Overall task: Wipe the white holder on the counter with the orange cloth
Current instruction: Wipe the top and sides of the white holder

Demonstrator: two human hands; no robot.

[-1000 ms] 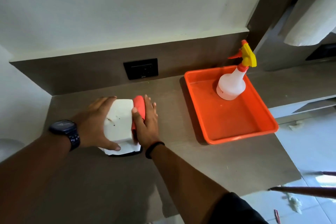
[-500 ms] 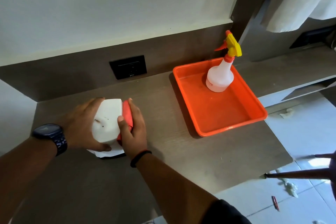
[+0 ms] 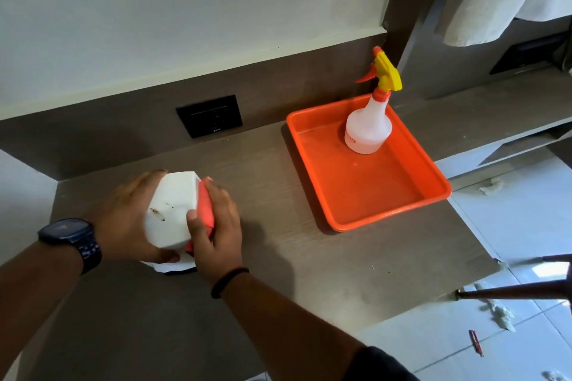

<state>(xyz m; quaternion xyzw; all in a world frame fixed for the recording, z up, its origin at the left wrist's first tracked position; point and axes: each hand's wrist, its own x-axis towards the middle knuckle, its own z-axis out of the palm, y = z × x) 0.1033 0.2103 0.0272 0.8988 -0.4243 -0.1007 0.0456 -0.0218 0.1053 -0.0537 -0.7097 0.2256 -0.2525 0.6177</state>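
Observation:
The white holder [image 3: 171, 210] stands on the grey-brown counter [image 3: 309, 257] at the left, with a few dark specks on its top. My left hand [image 3: 123, 219] grips its left side, thumb at the front bottom edge. The folded orange cloth [image 3: 205, 209] lies flat against the holder's right side, pressed there by my right hand [image 3: 216, 226], with the thumb over the holder's top corner. Most of the cloth is hidden under my fingers.
An orange tray [image 3: 387, 210] sits to the right on the counter, holding a white spray bottle [image 3: 368, 127] with a yellow and orange trigger. A black wall socket [image 3: 209, 116] is on the backsplash. The counter's right edge drops to a tiled floor with scraps.
My right hand has slid the cloth toward me along the holder's right side. The head camera has shifted, so everything sits a little further left in view.

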